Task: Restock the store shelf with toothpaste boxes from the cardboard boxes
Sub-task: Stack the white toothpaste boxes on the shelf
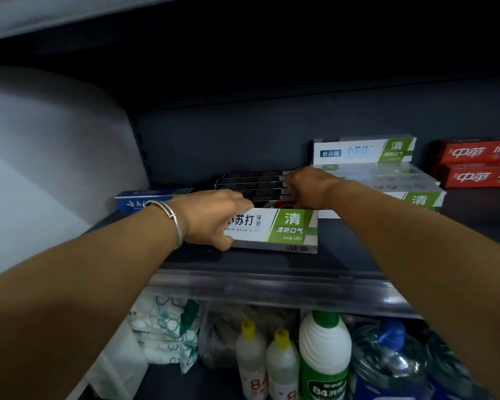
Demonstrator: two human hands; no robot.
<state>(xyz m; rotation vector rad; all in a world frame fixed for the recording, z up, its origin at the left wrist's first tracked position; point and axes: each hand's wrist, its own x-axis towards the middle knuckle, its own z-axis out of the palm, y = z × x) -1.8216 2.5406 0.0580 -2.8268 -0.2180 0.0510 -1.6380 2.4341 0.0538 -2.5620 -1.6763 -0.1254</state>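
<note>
Your left hand [214, 215] grips the white box [274, 230] with curled fingers; your right hand [308, 186] pinches the dark boxes [254, 184]. If you push roughly, that stack may slide apart.

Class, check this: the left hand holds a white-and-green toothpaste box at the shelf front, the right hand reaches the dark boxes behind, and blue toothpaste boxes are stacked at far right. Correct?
Not quite. In the head view the boxes stacked at far right are red, not blue. The left hand does hold the white-and-green toothpaste box, and the right hand reaches the dark boxes.

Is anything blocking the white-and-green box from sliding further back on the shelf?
Yes. The dark boxes lie directly behind the white-and-green box held by the left hand. The right hand rests at their right ends.
</note>
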